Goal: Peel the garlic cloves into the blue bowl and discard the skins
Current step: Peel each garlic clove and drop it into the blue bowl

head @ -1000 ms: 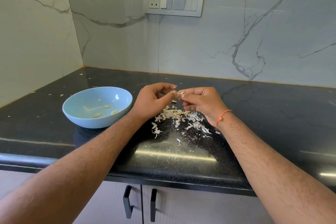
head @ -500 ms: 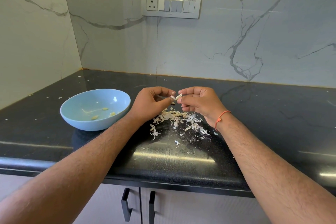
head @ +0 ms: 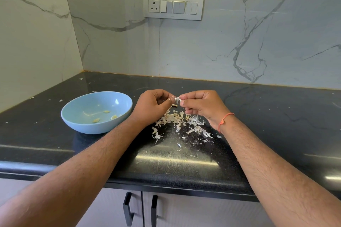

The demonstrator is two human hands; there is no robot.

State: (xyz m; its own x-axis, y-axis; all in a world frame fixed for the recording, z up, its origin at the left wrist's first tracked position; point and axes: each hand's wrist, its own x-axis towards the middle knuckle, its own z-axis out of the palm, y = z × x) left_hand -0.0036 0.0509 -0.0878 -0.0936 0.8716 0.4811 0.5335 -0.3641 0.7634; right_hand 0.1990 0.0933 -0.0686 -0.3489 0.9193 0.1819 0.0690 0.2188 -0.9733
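Observation:
A small garlic clove (head: 177, 99) with white skin sits between the fingertips of both hands above the black counter. My left hand (head: 152, 106) pinches it from the left and my right hand (head: 202, 106) pinches it from the right. Below them lies a pile of garlic skins (head: 181, 120). The blue bowl (head: 96, 111) stands to the left of my left hand and holds three peeled cloves (head: 96, 120).
The black counter (head: 267, 125) carries scattered skin flecks around the bowl and toward the back wall. A marble wall corner stands behind the bowl, with a switch panel (head: 173, 6) above. Cabinet handles (head: 140, 210) sit below the counter's front edge.
Both hands stay together over the skin pile, working the clove with small finger shifts. The view has tilted slightly; bowl and pile are unmoved.

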